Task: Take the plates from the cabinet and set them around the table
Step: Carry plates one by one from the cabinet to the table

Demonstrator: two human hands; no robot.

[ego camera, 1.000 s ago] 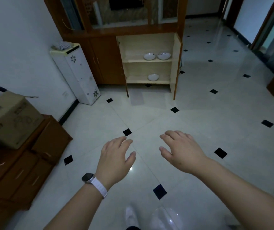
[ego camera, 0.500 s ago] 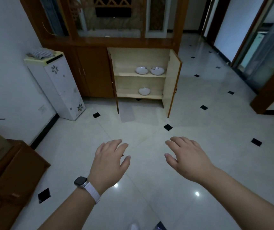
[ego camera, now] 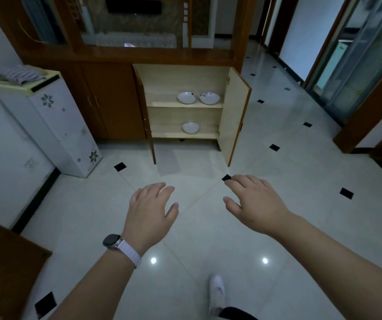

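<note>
A wooden cabinet (ego camera: 153, 77) stands ahead with both lower doors swung open. On its upper shelf two white plates sit side by side, the left plate (ego camera: 186, 97) and the right plate (ego camera: 209, 98). A third white plate (ego camera: 190, 127) lies on the bottom shelf. My left hand (ego camera: 149, 214), with a watch on the wrist, and my right hand (ego camera: 256, 204) are stretched out palm down over the floor, fingers apart and holding nothing, well short of the cabinet. No table is in view.
A white floral appliance (ego camera: 53, 125) with a folded cloth on top stands left of the cabinet by the wall. A brown wooden unit (ego camera: 7, 262) sits at the lower left. The open right door (ego camera: 235, 116) juts into the tiled floor. Doorways open at right.
The view has moved closer to the cabinet, which now looks larger. The cardboard box at left has dropped out of view. Both hands stay open and outstretched.
</note>
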